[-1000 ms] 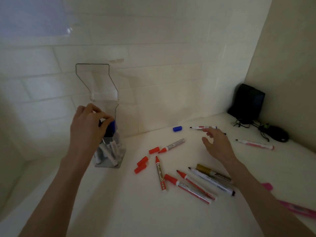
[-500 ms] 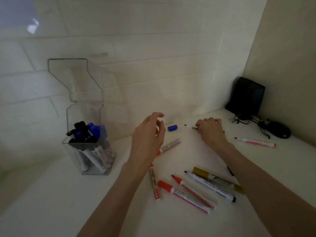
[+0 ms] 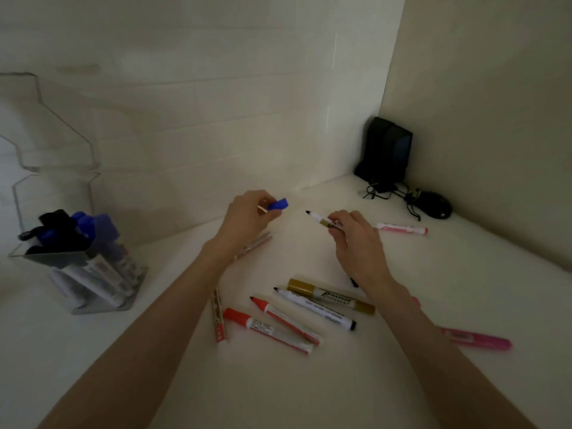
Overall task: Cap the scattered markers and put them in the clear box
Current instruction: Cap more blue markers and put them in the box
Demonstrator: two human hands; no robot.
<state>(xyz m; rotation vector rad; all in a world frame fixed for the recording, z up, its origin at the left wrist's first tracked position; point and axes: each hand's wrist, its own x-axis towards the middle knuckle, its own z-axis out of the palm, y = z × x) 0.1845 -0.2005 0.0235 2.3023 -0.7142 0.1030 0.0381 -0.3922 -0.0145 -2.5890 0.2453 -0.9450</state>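
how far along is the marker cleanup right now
Done: capped blue and black markers stand in the clear box. In hand: the left hand pinches a blue cap, the right hand holds an uncapped marker, cap not yet on. Left: red markers, a black-tipped marker, a gold marker, a pale pink marker and a bright pink marker lie on the table.

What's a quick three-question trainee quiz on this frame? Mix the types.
1. True or false: the left hand pinches a blue cap.
2. The marker in the right hand is: A capped, B uncapped, C inside the clear box.
3. What colour is the marker lying nearest the black mouse?

Key: 1 true; 2 B; 3 pink, the pink marker.
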